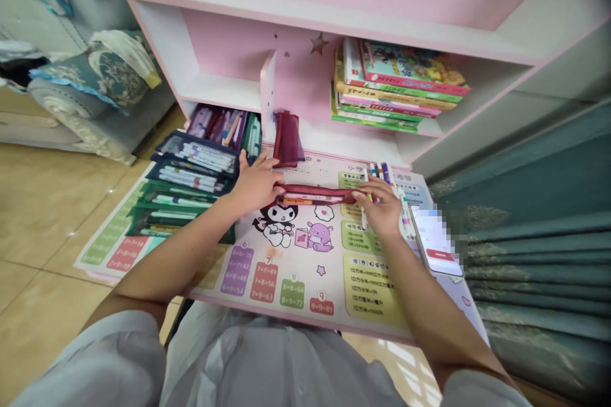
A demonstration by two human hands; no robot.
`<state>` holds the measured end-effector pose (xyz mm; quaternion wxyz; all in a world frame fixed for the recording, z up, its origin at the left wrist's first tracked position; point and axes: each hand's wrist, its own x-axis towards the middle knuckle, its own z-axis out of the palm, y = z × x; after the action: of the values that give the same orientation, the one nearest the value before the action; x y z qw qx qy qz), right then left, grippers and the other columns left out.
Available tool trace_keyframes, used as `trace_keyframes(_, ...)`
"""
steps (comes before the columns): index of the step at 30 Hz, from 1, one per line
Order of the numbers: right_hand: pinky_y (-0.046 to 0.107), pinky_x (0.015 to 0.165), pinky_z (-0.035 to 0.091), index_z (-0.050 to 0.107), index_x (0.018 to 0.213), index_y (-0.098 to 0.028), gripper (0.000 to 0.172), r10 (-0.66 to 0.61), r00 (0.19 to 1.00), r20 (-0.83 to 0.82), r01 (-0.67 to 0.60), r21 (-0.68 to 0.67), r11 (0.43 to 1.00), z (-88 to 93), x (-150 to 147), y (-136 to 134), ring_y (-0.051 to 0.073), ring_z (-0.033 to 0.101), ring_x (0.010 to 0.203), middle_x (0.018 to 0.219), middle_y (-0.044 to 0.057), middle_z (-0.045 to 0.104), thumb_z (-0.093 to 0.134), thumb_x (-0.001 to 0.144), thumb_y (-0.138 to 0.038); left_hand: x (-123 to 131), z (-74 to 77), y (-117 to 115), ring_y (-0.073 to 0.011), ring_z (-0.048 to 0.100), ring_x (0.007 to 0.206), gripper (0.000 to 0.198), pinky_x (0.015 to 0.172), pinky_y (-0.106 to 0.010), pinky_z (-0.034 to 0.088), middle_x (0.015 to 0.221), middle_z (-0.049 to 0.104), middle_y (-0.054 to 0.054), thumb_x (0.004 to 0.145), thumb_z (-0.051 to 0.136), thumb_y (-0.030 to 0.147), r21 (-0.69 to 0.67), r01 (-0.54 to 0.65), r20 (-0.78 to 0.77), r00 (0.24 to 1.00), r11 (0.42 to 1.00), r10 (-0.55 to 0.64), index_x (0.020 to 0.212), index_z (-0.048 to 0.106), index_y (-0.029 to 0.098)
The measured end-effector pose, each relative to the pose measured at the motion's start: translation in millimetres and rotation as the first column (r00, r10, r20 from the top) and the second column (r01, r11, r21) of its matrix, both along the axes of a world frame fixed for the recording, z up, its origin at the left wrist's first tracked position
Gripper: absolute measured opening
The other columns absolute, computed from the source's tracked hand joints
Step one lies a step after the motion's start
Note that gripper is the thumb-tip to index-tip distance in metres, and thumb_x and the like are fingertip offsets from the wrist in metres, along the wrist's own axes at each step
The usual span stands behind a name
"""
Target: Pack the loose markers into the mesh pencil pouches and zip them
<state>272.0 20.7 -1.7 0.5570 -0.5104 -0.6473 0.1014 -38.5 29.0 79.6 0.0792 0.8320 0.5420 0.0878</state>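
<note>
A flat dark-red mesh pencil pouch [315,194] lies across the pink cartoon desk mat [286,267]. My left hand [255,183] grips the pouch's left end, fingers curled round it. My right hand [379,206] pinches the pouch's right end, with a white marker under its fingers. Several coloured markers [382,173] lie just behind my right hand. A second dark-red mesh pouch [287,138] stands upright against the shelf divider behind the pouch.
Several open pen cases [186,181] cover the desk's left side. A phone [436,241] lies at the right edge. Stacked books [391,86] fill the right shelf. A teal curtain [539,235] hangs right; a cushioned sofa [81,95] stands left.
</note>
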Motion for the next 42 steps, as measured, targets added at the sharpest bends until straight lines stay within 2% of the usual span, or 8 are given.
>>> trace_keyframes(7,0.056,0.102,0.046,0.069,0.069,-0.026,0.016,0.177,0.984,0.007,-0.177,-0.034,0.984,29.7,-18,-14,0.028,0.064,0.109,0.089,0.004,0.073,0.077,0.074,-0.038,-34,38.3,-24,-0.0364,0.031,0.144,0.009,0.112,-0.075,0.001,0.137,0.059,-0.006,0.081,0.069,0.032,0.038,-0.07,0.142,0.988,0.997,0.064,0.08,0.071,0.023)
trace_keyframes(14,0.05,0.098,0.048,0.067,0.067,-0.025,0.02,0.38,0.925,-0.003,-0.376,-0.148,0.915,49.8,-87,-31,0.026,0.063,0.11,0.092,0.005,0.072,0.073,0.078,-0.041,-108,55.5,-49,-0.0364,0.035,0.142,0.017,0.113,-0.071,0.008,0.137,0.059,-0.003,0.078,0.07,0.037,0.028,-0.238,0.168,0.959,0.971,0.23,0.071,0.067,0.022)
trace_keyframes(19,0.045,0.098,0.048,0.064,0.065,-0.024,0.026,0.416,0.901,-0.121,-0.433,-0.221,0.874,50.2,-151,-34,0.024,0.063,0.109,0.095,0.007,0.071,0.071,0.078,-0.045,-173,36.0,-52,-0.0336,0.046,0.133,0.025,0.116,-0.06,0.023,0.125,0.066,-0.004,0.073,0.07,0.047,0.078,-0.392,0.295,0.887,0.917,0.355,0.074,0.069,0.022)
trace_keyframes(22,0.044,0.1,0.047,0.062,0.064,-0.024,0.03,0.419,0.894,-0.159,-0.446,-0.231,0.865,44.0,-189,-30,0.024,0.063,0.107,0.098,0.007,0.07,0.069,0.079,-0.049,-207,18.8,-51,-0.0302,0.047,0.133,0.028,0.117,-0.048,0.03,0.121,0.068,-0.005,0.071,0.07,0.05,0.069,-0.485,0.437,0.8,0.872,0.411,0.071,0.068,0.022)
trace_keyframes(26,0.046,0.101,0.045,0.062,0.063,-0.024,0.033,0.392,0.898,-0.201,-0.434,-0.256,0.864,31.1,-228,-17,0.025,0.062,0.108,0.098,0.008,0.07,0.069,0.076,-0.053,-235,-1.7,-51,-0.0294,0.054,0.127,0.029,0.118,-0.045,0.031,0.122,0.067,-0.008,0.067,0.069,0.05,-0.023,-0.588,0.538,0.674,0.809,0.506,0.071,0.068,0.021)
trace_keyframes(31,0.046,0.101,0.045,0.062,0.063,-0.023,0.035,0.309,0.931,-0.193,-0.352,-0.262,0.899,17.2,-252,-2,0.025,0.062,0.105,0.099,0.008,0.069,0.069,0.076,-0.055,-248,-23.3,-52,-0.0311,0.057,0.122,0.032,0.112,-0.044,0.038,0.124,0.066,-0.008,0.065,0.068,0.053,-0.144,-0.629,0.57,0.579,0.764,0.583,0.07,0.066,0.022)
trace_keyframes(35,0.047,0.101,0.044,0.063,0.066,-0.023,0.031,0.262,0.961,-0.087,-0.275,-0.246,0.929,8.5,-259,-1,0.025,0.061,0.104,0.099,0.009,0.068,0.067,0.08,-0.051,-251,-36.8,-46,-0.0291,0.057,0.119,0.032,0.109,-0.042,0.04,0.123,0.065,-0.007,0.069,0.064,0.053,-0.082,-0.624,0.543,0.625,0.777,0.56,0.074,0.065,0.021)
trace_keyframes(42,0.048,0.103,0.041,0.066,0.071,-0.023,0.029,0.224,0.97,0.089,-0.198,-0.236,0.951,0.8,-263,-6,0.027,0.057,0.109,0.105,0.01,0.064,0.064,0.084,-0.049,-245,-50.6,-40,-0.0268,0.055,0.114,0.028,0.102,-0.042,0.043,0.111,0.064,-0.008,0.085,0.05,0.047,-0.014,-0.697,0.384,0.658,0.717,0.648,0.081,0.058,0.021)
